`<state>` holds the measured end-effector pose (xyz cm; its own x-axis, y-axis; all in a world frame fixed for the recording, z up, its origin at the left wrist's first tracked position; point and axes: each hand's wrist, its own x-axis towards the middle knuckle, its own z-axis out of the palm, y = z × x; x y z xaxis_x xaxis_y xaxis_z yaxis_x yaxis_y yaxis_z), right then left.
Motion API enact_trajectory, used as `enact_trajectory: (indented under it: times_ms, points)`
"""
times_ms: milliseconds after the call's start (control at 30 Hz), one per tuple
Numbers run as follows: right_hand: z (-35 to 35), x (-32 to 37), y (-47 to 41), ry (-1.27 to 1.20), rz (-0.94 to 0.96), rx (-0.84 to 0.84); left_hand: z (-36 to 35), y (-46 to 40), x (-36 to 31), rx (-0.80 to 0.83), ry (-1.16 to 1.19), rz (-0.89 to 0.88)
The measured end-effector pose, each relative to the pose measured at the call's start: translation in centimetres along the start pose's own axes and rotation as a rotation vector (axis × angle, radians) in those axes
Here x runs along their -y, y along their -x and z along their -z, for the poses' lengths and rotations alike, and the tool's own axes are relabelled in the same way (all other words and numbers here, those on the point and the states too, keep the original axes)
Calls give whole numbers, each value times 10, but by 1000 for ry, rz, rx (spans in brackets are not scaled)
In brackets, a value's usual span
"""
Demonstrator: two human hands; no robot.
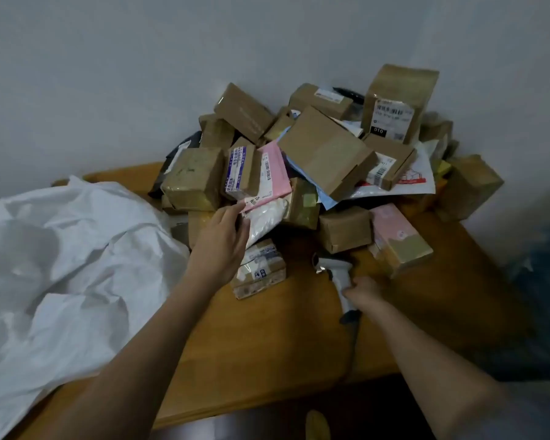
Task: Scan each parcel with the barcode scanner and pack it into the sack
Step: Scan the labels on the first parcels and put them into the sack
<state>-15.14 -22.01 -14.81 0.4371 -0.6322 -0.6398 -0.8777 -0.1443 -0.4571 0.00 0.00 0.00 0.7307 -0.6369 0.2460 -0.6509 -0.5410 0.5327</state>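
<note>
The white soft parcel (265, 219) at the pile's near edge, its long axis slanting up to the right, is touched by the nearer left hand (220, 239) with fingers spread, while the scanner (336, 274), well right, is gripped by the right hand (364, 293).

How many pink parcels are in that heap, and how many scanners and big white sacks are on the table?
Pink parcels: 2, the pink mailer and the pink box
Barcode scanner: 1
White sack: 1
Total: 4
</note>
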Motion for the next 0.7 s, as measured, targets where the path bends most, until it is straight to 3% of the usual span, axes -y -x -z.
enact_trajectory:
  times_ms: [267, 400, 600, 700]
  points:
    - [-11, 5, -3, -35, -52, 32, -14, -16, 6, -84, -8, 47]
    - [-10, 6, 6, -142, 2, 161, -7, -21, 10, -203, 9, 42]
    - [27, 37, 36, -192, 124, 510, 24, -26, 24, -420, 35, 226]
    - [47, 71, 54, -292, 230, 571, 38, -29, 38, -394, 55, 424]
